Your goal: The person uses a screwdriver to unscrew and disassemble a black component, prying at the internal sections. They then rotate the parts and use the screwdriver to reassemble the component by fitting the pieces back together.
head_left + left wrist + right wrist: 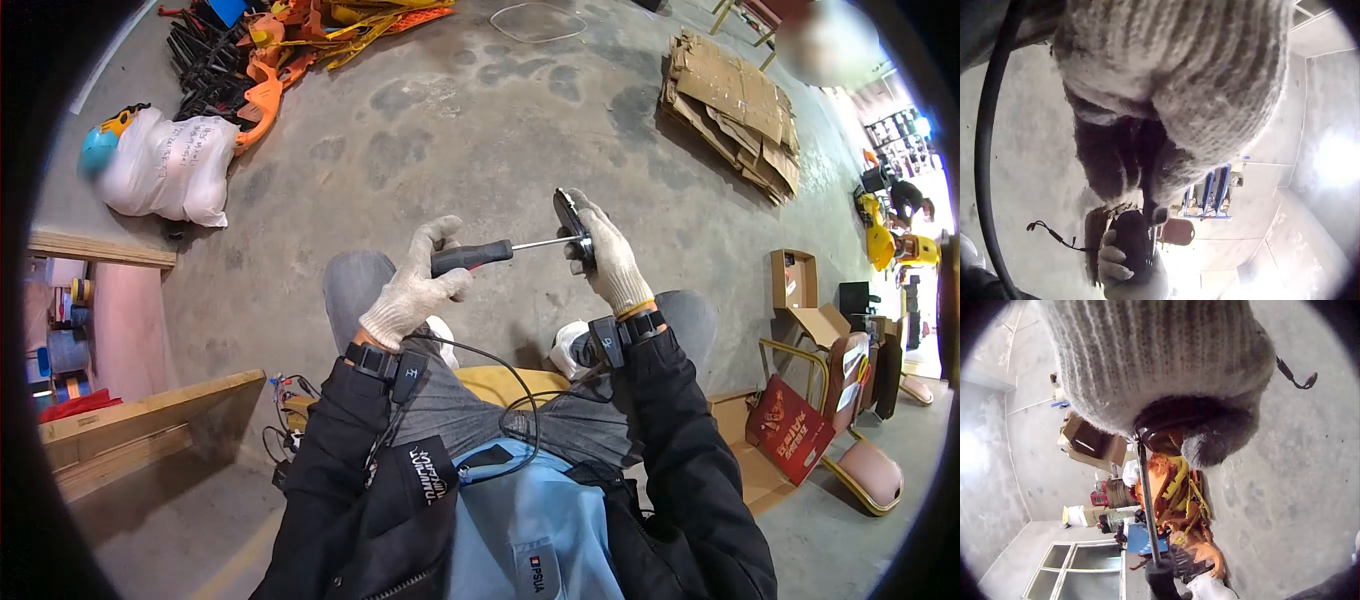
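Note:
Both hands wear pale knitted gloves. My left hand (pixel 412 285) grips the dark handle of a screwdriver (pixel 472 258), held level in front of the body. Its metal shaft (pixel 1149 512) reaches across to a dark, rounded, flat part (pixel 568 215), and the tip meets that part in the right wrist view. This part is in the grasp of my right hand (pixel 612 258), its fingers wrapped on the outer side. A short black lead (pixel 1054 234) with a small connector hangs from the part. Most of the part's face is hidden by the glove.
Flattened cardboard (pixel 735 110) lies at the back right. Orange and yellow plastic pieces (pixel 300 40) and a white sack (pixel 175 165) are at the back left. A wooden-edged bench (pixel 150 420) stands left; an open carton (pixel 745 440) and red bag (pixel 790 430) sit right.

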Action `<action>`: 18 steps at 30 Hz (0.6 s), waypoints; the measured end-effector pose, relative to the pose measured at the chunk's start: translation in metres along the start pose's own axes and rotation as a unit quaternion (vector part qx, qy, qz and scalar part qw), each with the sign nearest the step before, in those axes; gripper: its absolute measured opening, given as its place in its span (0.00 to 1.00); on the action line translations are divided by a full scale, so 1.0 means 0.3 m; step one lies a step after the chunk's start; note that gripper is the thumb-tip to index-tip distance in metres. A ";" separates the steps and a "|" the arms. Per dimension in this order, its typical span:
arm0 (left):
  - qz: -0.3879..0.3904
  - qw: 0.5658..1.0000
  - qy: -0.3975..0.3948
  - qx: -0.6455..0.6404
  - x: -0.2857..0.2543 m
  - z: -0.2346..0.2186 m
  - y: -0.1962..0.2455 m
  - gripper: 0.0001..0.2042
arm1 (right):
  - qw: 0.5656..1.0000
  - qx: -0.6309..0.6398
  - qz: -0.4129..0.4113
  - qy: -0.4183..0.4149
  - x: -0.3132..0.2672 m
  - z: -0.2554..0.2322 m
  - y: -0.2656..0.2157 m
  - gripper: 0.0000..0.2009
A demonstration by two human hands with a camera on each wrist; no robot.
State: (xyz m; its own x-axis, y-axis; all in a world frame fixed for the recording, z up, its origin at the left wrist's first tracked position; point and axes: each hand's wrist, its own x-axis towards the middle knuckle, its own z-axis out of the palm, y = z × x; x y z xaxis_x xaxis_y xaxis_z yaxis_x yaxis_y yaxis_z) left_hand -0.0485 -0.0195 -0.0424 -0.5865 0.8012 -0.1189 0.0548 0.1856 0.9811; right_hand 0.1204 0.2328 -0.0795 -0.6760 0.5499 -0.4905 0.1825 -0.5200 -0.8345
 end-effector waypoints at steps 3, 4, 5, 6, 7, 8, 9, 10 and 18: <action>-0.096 0.991 -0.031 -0.089 0.010 -0.037 0.003 0.30 | 1.000 -0.010 0.000 -0.008 -0.005 0.003 0.001 0.24; -0.144 0.982 -0.074 -0.102 0.013 -0.062 -0.004 0.31 | 1.000 -0.011 -0.001 -0.014 -0.005 0.003 0.001 0.24; -0.192 0.968 -0.116 -0.115 0.015 -0.076 -0.010 0.31 | 1.000 -0.012 -0.002 -0.015 -0.005 0.002 0.003 0.24; -0.190 0.968 -0.116 -0.114 0.014 -0.065 -0.019 0.31 | 1.000 -0.010 0.000 -0.013 -0.001 0.000 0.005 0.24; -0.149 0.983 -0.079 -0.065 0.004 -0.036 0.001 0.29 | 1.000 -0.008 0.002 -0.011 0.002 -0.003 0.009 0.24; -0.107 0.993 -0.042 -0.015 -0.005 -0.020 0.013 0.26 | 1.000 -0.008 0.000 -0.012 0.005 -0.007 0.013 0.24; -0.103 0.994 -0.042 -0.014 -0.007 -0.016 -0.007 0.26 | 1.000 -0.011 -0.001 -0.010 0.008 -0.010 0.017 0.24; -0.040 0.999 -0.020 0.018 -0.004 -0.008 -0.025 0.24 | 1.000 -0.015 -0.003 -0.008 0.009 -0.010 0.016 0.24; -0.141 0.985 -0.071 -0.068 0.004 -0.057 -0.032 0.19 | 1.000 -0.011 0.019 -0.011 0.002 0.003 0.012 0.23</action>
State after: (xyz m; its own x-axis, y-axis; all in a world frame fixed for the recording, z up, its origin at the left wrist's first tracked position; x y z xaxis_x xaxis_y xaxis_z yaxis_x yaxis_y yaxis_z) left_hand -0.0637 -0.0300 -0.0493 -0.4435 0.8022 -0.3997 -0.2081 0.3417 0.9165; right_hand 0.1201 0.2307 -0.0825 -0.6835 0.5159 -0.5164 0.2243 -0.5248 -0.8211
